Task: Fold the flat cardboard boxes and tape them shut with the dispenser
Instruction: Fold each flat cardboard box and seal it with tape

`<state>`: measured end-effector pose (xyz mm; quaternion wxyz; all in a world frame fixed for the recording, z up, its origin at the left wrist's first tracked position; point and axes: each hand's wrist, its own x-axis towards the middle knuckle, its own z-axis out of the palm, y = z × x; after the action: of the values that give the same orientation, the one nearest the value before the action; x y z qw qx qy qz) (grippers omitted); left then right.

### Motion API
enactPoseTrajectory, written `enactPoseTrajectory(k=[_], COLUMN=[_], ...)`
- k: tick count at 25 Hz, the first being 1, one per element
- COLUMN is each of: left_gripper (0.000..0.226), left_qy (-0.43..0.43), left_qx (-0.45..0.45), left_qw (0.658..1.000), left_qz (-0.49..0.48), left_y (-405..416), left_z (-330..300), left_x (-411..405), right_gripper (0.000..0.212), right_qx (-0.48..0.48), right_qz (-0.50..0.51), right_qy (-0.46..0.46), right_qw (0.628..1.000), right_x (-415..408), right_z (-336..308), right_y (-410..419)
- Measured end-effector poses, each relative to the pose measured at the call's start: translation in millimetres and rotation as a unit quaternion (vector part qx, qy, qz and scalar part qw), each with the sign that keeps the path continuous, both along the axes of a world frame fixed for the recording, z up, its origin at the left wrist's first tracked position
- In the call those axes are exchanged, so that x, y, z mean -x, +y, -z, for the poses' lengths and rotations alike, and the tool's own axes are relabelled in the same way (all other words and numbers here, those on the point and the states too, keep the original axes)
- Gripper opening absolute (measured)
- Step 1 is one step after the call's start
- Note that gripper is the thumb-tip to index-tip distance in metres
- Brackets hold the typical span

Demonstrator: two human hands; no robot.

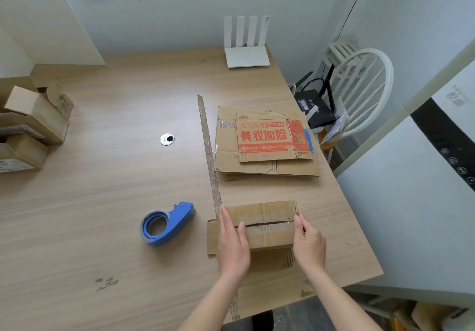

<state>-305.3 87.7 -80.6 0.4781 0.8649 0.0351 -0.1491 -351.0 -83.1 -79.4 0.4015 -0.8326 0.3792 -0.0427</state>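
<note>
Head view: the box (261, 224) is held between both grips, left hand (232, 238) flat, right hand (309, 240) pinching; flaps should be kept flush while the dispenser (167, 224), left of them, is fetched.

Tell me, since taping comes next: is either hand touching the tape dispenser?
Apart. The head view shows bare table between the left hand and the tape dispenser; both hands, including the right hand, hold the box.

Blue tape dispenser (168, 224); brown box (264, 224); red-printed flat cardboard (267, 138); white router (246, 55).
</note>
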Motion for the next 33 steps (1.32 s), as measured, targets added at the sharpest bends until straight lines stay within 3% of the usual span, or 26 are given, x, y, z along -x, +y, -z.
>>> enactPoseTrajectory(k=[2,5,7,10,13,15,17,20,23,25,27,30,33], left_gripper=[0.072,0.071,0.07,0.077,0.06,0.031,0.02,0.045,0.054,0.055,0.054,0.056,0.068], left_qy=[0.035,0.125,0.148,0.076,-0.102,-0.155,-0.15,-0.1,-0.124,-0.145,-0.168,-0.178,-0.114], left_qx=[-0.006,0.114,0.141,0.002,-0.19,-0.18,-0.114,-0.055,-0.139,-0.172,-0.181,-0.238,-0.298], left_qw=[0.999,0.985,0.977,0.989,0.974,0.97,0.98,0.974,0.937,0.938,0.954,0.953,0.948], left_qz=[0.018,0.029,0.062,0.124,0.066,0.041,0.057,0.195,0.295,0.265,0.17,0.049,-0.005], left_y=[7.1,18.1,28.4,37.0,34.1,30.3,32.6,47.7,59.9,67.1,79.4,111.5,137.4], left_z=[8.4,12.4,10.9,-0.4,-18.1,-22.2,-16.2,-6.9,-6.5,-8.5,-6.5,8.3,22.8], left_x=[-4.8,-11.8,-20.5,-35.4,-37.2,-32.6,-32.2,-40.2,-46.6,-47.6,-47.8,-52.3,-56.5], right_gripper=[0.054,0.062,0.063,0.064,0.065,0.072,0.089,0.108,0.117,0.116,0.113,0.113,0.114], right_qx=[-0.071,-0.168,-0.176,-0.035,0.111,0.165,0.194,0.187,0.192,0.201,0.22,0.245,0.241], right_qz=[-0.001,-0.007,-0.043,-0.17,-0.338,-0.402,-0.459,-0.503,-0.506,-0.454,-0.4,-0.375,-0.379], right_qy=[0.012,0.02,0.032,0.03,0.04,0.085,0.115,0.117,0.105,0.107,0.117,0.119,0.138], right_qw=[0.997,0.986,0.983,0.984,0.934,0.896,0.859,0.836,0.835,0.862,0.882,0.886,0.883], right_x=[5.4,11.7,15.0,23.7,21.5,22.2,27.4,39.9,48.2,42.2,26.5,4.3,0.9], right_z=[7.5,10.8,6.4,-6.8,-21.9,-26.3,-26.5,-23.0,-17.8,-16.4,-15.7,-19.8,-22.5], right_y=[1.0,-2.8,-7.4,-18.4,-24.8,-18.3,-6.9,10.6,38.1,62.0,81.4,93.8,93.6])
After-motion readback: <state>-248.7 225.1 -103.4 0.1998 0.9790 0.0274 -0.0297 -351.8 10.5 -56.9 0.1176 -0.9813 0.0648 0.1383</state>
